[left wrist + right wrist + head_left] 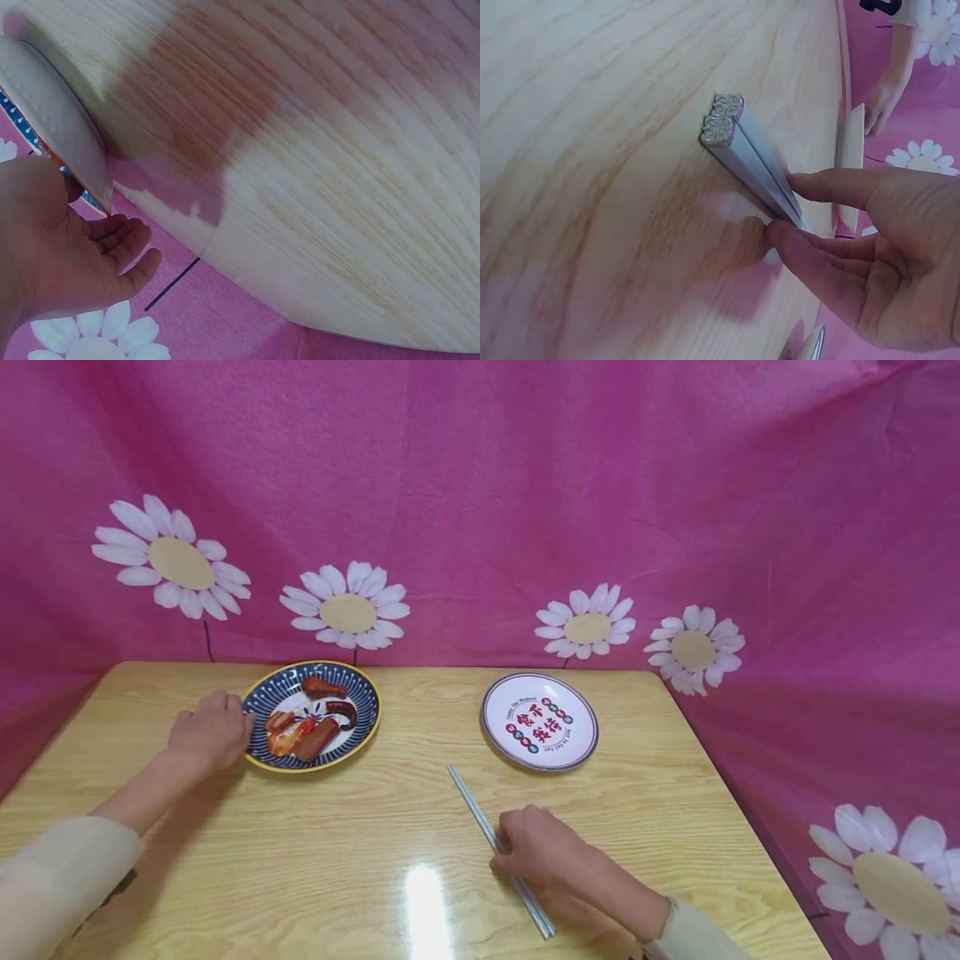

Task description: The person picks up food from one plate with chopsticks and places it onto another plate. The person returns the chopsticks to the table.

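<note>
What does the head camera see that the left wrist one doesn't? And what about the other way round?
Only the head view: the chopsticks and the white plate with red writing.
Only the left wrist view: the pale, bumpy outside of the blue plate.
Both: the left hand at the blue plate's rim, the wooden table and the flowery pink cloth.

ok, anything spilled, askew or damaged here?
Nothing stands out: brown-and-orange food pieces sit inside the round yellow-rimmed blue plate, the round white printed plate looks undamaged, and the right hand pinches silver chopsticks side by side.
</note>
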Demonstrator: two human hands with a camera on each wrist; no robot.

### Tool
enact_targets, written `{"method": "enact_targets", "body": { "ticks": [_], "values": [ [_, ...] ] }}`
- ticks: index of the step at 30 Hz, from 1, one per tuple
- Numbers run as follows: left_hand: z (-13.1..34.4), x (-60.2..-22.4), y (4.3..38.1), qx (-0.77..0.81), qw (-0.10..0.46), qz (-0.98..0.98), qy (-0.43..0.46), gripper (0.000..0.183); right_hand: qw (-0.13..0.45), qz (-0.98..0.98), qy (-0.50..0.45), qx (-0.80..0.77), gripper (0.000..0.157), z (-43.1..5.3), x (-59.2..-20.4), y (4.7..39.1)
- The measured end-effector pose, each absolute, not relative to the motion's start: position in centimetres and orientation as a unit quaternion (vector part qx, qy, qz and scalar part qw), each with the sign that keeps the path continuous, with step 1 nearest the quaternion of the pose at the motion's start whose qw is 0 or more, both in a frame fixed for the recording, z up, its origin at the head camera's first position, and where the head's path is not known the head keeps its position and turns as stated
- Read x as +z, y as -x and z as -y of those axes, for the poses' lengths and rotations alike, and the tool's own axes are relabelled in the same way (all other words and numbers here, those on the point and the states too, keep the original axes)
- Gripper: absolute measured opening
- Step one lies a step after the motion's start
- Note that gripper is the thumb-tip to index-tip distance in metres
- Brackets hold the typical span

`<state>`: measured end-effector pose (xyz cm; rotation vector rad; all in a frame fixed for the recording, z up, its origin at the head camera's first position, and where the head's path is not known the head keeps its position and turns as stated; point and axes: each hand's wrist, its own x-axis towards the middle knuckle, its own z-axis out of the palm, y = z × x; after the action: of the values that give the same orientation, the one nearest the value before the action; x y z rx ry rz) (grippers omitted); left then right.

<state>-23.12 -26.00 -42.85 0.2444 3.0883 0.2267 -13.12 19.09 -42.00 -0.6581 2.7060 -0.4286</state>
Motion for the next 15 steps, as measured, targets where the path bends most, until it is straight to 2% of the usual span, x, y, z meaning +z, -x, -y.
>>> {"method": "enact_targets", "body": {
  "ticks": [15],
  "values": [
    [26.7,-43.13,23.57,0.056,0.007,-0.992,-0.109,0.035,0.156,-0.947,0.242,-0.14,0.018,-19.24,-41.92,12.76]
  ]
}}
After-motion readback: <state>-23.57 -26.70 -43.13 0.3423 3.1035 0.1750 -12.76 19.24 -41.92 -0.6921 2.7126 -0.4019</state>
